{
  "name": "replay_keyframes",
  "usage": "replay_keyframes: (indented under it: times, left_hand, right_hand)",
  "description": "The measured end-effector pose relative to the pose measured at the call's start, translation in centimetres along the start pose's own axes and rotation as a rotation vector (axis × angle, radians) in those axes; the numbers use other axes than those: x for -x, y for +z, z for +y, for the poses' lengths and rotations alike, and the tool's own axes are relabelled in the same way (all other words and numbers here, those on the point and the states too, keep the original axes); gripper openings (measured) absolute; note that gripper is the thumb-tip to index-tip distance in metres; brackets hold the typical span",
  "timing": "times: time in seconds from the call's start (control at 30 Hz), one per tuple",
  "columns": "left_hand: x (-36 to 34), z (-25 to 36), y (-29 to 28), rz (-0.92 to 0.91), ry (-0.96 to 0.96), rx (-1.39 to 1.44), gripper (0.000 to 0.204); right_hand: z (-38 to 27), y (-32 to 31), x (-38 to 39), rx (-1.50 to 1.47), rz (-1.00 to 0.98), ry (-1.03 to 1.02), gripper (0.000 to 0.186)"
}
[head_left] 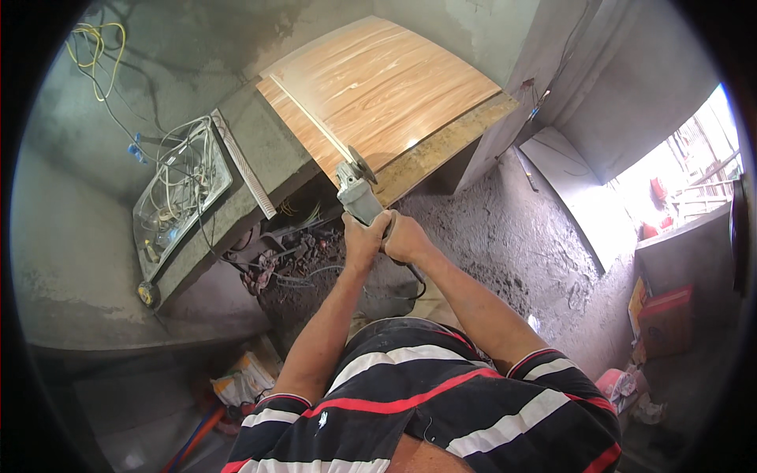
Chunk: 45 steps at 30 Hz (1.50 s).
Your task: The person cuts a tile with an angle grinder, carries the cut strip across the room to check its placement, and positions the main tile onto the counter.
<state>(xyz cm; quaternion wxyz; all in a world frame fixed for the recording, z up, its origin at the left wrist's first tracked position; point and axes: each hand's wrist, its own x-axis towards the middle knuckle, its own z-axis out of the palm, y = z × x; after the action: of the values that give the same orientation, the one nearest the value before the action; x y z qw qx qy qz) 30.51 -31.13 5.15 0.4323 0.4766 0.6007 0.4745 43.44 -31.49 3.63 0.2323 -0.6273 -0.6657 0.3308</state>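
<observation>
The left hand (363,239) and right hand (404,238) both clamp the angle grinder (361,202) at the near corner of the wood-patterned panel (386,87), so holding its disc (362,164) steady beside the pale strip (310,116) likely works best.

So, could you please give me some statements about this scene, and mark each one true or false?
1. The left hand and the right hand both hold the grey metal angle grinder. True.
2. The long, thin, pale strip lies on the glossy brown wood-patterned panel. True.
3. That panel stands upright. False: it lies flat.
4. The round yellow-and-black object is right of the grinder. False: it is on the left.
</observation>
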Motion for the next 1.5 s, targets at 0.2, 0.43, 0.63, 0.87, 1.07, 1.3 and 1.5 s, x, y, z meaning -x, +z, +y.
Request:
replay_keyframes:
  times: [0.2, 0.43, 0.63, 0.87, 1.07, 1.3, 1.5]
  left_hand:
    - [-0.9, -0.9, 0.0, -0.005, 0.004, 0.018, 0.067]
    - [-2.9, -0.8, -0.4, -0.023, -0.002, 0.122, 0.065]
    - [-3.6, 0.6, -0.5, 0.018, -0.074, 0.186, 0.065]
    - [-5.8, 0.6, -1.1, -0.001, -0.073, 0.098, 0.069]
    - [-6.3, 1.1, -1.7, -0.039, -0.094, 0.071, 0.072]
    - [-5.3, -0.4, -0.8, -0.024, -0.087, 0.099, 0.073]
    - [-5.3, -1.8, -0.7, -0.072, -0.041, 0.087, 0.073]
  right_hand:
    - [-0.2, 0.1, -0.6, 0.002, 0.022, -0.055, 0.042]
    - [-1.5, -0.5, -2.5, 0.042, -0.036, 0.018, 0.042]
    - [-2.9, -1.3, -3.5, 0.023, -0.038, -0.006, 0.037]
    - [-3.1, -0.8, -5.7, 0.028, -0.07, 0.021, 0.034]
    - [-3.4, -0.5, -6.2, 0.031, -0.085, 0.035, 0.034]
    - [-4.0, -2.1, -4.1, -0.028, -0.083, 0.073, 0.035]
    - [-4.1, -2.5, -2.8, -0.038, -0.032, 0.035, 0.035]
